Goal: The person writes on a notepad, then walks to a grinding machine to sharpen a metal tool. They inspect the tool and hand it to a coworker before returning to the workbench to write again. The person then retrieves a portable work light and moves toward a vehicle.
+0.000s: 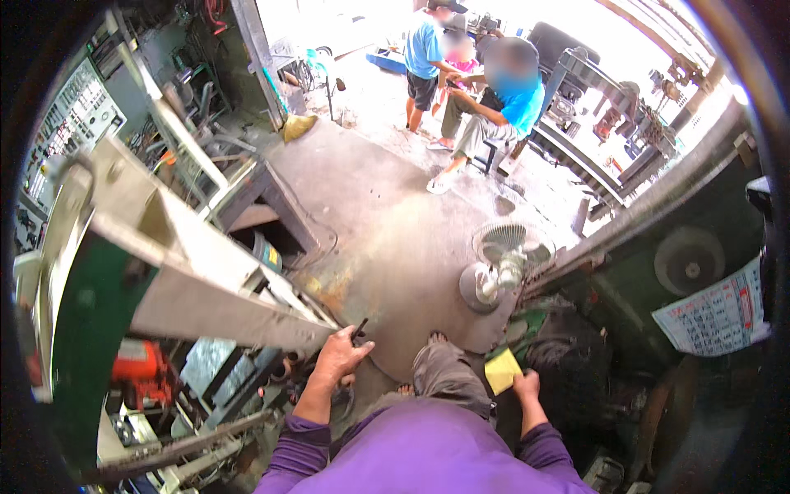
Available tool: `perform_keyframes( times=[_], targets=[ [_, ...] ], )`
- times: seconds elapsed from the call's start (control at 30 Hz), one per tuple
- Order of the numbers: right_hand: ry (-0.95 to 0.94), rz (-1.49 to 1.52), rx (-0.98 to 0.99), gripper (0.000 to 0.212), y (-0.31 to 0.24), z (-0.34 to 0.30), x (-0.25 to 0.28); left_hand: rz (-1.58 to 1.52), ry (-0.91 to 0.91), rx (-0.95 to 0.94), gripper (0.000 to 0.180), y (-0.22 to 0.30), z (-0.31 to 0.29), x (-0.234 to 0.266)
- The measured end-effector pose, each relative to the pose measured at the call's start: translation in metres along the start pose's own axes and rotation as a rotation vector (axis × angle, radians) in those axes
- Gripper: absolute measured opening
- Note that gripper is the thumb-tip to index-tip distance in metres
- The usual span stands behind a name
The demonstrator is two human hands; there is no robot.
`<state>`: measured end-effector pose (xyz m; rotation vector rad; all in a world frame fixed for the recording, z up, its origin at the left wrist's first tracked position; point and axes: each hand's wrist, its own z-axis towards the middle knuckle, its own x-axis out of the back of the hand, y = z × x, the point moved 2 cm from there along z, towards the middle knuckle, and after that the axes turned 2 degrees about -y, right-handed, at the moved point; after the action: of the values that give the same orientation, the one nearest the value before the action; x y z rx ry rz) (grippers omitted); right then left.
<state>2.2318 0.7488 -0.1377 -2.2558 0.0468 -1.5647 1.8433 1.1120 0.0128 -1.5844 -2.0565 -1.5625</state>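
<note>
My left hand is closed round a short, dark, thin stick, perhaps a pen; its kind is too small to tell. That hand is just off the end of a long pale beam. Held low at my right side, my right hand pinches a yellow sheet or pad of paper by its edge. Both arms wear pushed-up purple sleeves. One of my feet is stepped forward on the concrete floor.
A standing fan is ahead to the right. Metal frames and a workbench crowd the left, with an orange-red machine below. A printed sheet hangs at right. Farther off, a seated person and two others gather; a broom leans nearby.
</note>
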Motion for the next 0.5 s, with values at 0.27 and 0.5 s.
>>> perform_keyframes(
  times=[0.27, 0.5],
  targets=[
    [-0.349, -0.476, 0.198, 0.040, -0.223, 0.220, -0.048, 0.118, -0.070, 0.396, 0.058, -0.107, 0.254, -0.015],
    [-0.373, -0.275, 0.627, 0.034, -0.594, 0.434, -0.047, -0.488, 0.104, 0.876, 0.042, -0.169, 0.337, 0.008]
  ],
)
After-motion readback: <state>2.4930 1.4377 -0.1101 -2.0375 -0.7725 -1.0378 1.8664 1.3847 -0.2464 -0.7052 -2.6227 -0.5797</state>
